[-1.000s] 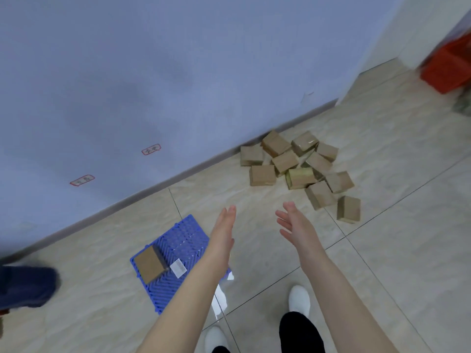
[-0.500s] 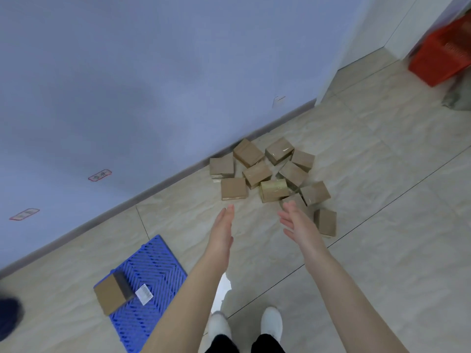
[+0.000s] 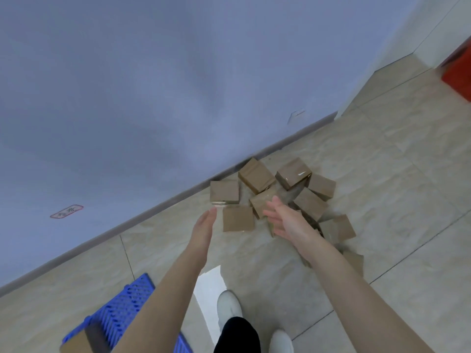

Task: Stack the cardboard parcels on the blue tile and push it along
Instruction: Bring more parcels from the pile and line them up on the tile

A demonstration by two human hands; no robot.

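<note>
Several brown cardboard parcels [image 3: 257,175] lie in a loose heap on the floor against the wall's skirting. My left hand [image 3: 204,226] and my right hand [image 3: 285,220] are stretched out in front of the heap, fingers straight, holding nothing. A flat parcel [image 3: 238,219] lies between the two hands. My right hand covers part of the heap. The blue tile [image 3: 122,310] is at the bottom left, partly behind my left forearm, with one parcel [image 3: 79,343] on it at the frame's bottom edge.
A blue-grey wall [image 3: 153,98] runs diagonally behind the heap. A red crate [image 3: 458,72] stands at the far right. My white shoes [image 3: 228,305] are on the beige floor tiles between the blue tile and the heap.
I have stepped closer to the heap; the parcels look larger and my hands now reach their near edge. The blue tile has slid toward the bottom left corner of the view.
</note>
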